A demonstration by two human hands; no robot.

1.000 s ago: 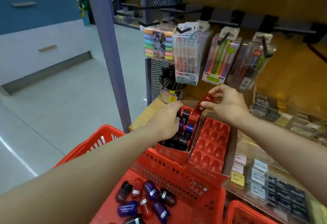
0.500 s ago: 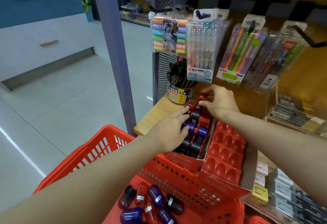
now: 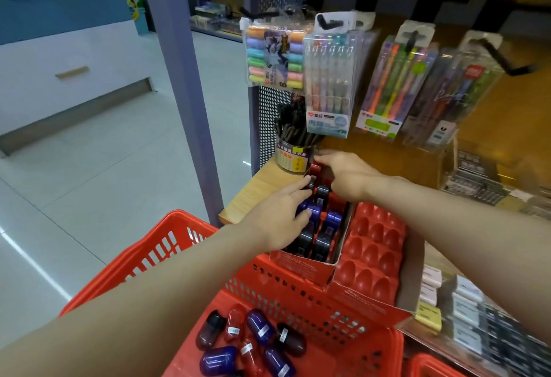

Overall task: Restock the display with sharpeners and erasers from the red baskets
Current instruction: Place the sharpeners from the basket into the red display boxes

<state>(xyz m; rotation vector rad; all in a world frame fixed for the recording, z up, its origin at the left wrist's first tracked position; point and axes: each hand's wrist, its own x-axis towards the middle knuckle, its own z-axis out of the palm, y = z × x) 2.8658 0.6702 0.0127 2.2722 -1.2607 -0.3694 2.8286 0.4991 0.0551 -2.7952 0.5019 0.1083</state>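
Observation:
A red display box (image 3: 301,266) on the wooden shelf holds upright sharpeners (image 3: 328,221) in black, blue and red. My right hand (image 3: 346,174) pinches a red sharpener (image 3: 316,169) at the box's far end. My left hand (image 3: 277,218) lies on the left row with straight fingers touching the sharpeners' tops. Beside the box stands an empty red moulded tray (image 3: 372,254). Below, a red basket (image 3: 343,311) holds several loose sharpeners (image 3: 256,329), purple, red and dark. Erasers (image 3: 432,284) lie on the shelf to the right.
A tub of black pens (image 3: 293,150) stands just behind the box. Packs of markers and pens (image 3: 331,75) hang on hooks above. A purple post (image 3: 179,78) rises at the left. A second red basket's rim (image 3: 432,364) shows at the bottom right.
My right hand has brought the red sharpener down from above the box to its far end. My left hand's fingers have stretched out over the left row. The view has moved closer.

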